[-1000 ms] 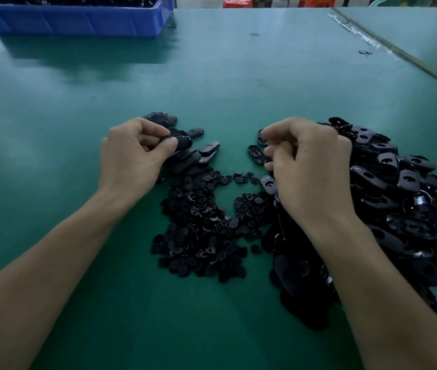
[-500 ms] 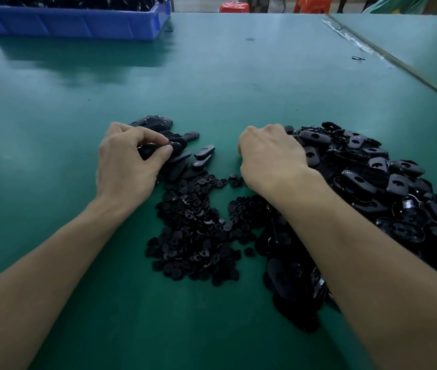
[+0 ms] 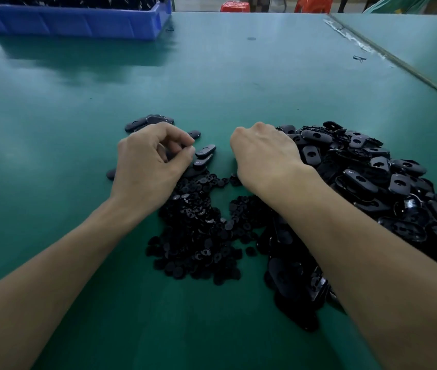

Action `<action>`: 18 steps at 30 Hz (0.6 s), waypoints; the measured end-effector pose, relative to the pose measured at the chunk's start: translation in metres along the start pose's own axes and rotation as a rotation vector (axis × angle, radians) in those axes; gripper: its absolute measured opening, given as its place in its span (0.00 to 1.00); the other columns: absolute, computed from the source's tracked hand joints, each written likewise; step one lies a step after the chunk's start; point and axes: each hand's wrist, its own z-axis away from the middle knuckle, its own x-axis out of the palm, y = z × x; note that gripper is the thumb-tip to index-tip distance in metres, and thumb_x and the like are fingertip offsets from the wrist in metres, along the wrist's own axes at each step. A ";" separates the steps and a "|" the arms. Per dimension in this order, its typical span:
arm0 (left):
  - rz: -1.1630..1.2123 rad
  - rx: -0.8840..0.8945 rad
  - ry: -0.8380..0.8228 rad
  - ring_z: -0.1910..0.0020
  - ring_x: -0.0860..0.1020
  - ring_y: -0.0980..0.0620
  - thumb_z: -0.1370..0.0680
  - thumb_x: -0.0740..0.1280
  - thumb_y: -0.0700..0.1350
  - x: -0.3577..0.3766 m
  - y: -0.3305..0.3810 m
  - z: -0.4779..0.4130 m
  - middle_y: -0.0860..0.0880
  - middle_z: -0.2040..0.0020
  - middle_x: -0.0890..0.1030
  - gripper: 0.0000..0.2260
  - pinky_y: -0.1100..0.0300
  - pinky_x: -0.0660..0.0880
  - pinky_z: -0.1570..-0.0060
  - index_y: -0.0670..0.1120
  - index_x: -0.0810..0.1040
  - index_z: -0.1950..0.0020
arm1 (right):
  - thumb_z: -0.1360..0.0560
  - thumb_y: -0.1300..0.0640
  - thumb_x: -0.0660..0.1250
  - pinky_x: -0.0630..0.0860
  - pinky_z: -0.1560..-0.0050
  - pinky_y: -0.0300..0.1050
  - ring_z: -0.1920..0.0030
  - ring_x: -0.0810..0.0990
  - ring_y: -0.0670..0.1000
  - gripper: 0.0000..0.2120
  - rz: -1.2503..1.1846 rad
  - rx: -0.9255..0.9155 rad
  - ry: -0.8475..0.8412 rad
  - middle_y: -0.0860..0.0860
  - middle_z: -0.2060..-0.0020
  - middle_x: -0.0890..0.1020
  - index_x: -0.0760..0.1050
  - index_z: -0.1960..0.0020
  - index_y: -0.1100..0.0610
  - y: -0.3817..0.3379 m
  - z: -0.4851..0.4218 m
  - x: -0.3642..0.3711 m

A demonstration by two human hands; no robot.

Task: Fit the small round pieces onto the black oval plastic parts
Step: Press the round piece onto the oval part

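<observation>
The left hand (image 3: 153, 166) on my feed is curled up, thumb tip pressed against forefinger tip. Something dark sits in the hollow behind them, and I cannot tell whether it is a part being pinched or only the ones lying underneath. The right hand (image 3: 265, 156) shows me just its back, knuckles up and fingers tucked under out of sight, so I cannot tell whether it grips anything.

The small round pieces (image 3: 198, 236) lie in a loose heap on the green table (image 3: 238, 76), near me and between the two forearms. The left wrist covers the heap's far left edge. The black oval parts (image 3: 372, 177) are piled high on the right, from just beyond the right hand's knuckles down along the right forearm, and they meet the round pieces at their left edge. A smaller group of oval parts (image 3: 205, 153) lies flat around the left hand: two just right of its fingertips, a few on its far side, one poking out at its left.

At the far left a blue bin (image 3: 78, 28) holds more dark parts. Red stools (image 3: 234, 6) stand beyond the table's far edge.
</observation>
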 end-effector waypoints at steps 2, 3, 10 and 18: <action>0.048 -0.001 -0.006 0.72 0.69 0.59 0.28 0.74 0.42 0.000 0.003 0.000 0.58 0.68 0.76 0.09 0.71 0.69 0.67 0.56 0.80 0.58 | 0.26 0.70 0.62 0.65 0.55 0.50 0.56 0.66 0.58 0.20 -0.027 0.005 -0.005 0.52 0.65 0.59 0.53 0.64 0.55 0.001 -0.002 -0.001; 0.073 -0.004 -0.011 0.71 0.69 0.59 0.28 0.74 0.42 0.001 0.004 0.000 0.57 0.68 0.76 0.09 0.70 0.69 0.67 0.56 0.80 0.58 | 0.26 0.71 0.62 0.66 0.56 0.51 0.56 0.66 0.58 0.21 -0.040 0.006 -0.007 0.52 0.64 0.59 0.53 0.64 0.55 0.001 -0.002 0.000; 0.160 -0.021 -0.065 0.70 0.73 0.56 0.29 0.73 0.51 0.004 0.008 0.003 0.57 0.67 0.79 0.05 0.67 0.69 0.67 0.57 0.81 0.55 | 0.24 0.70 0.62 0.72 0.55 0.51 0.50 0.75 0.62 0.09 -0.201 0.012 0.132 0.57 0.52 0.73 0.74 0.47 0.60 0.008 -0.002 0.005; 0.302 -0.095 -0.132 0.61 0.82 0.61 0.28 0.73 0.51 0.003 0.018 0.003 0.57 0.58 0.86 0.07 0.67 0.76 0.58 0.55 0.83 0.51 | 0.27 0.68 0.70 0.74 0.71 0.36 0.67 0.79 0.45 0.17 -1.156 -0.024 -0.016 0.49 0.51 0.84 0.71 0.49 0.48 0.025 0.018 0.011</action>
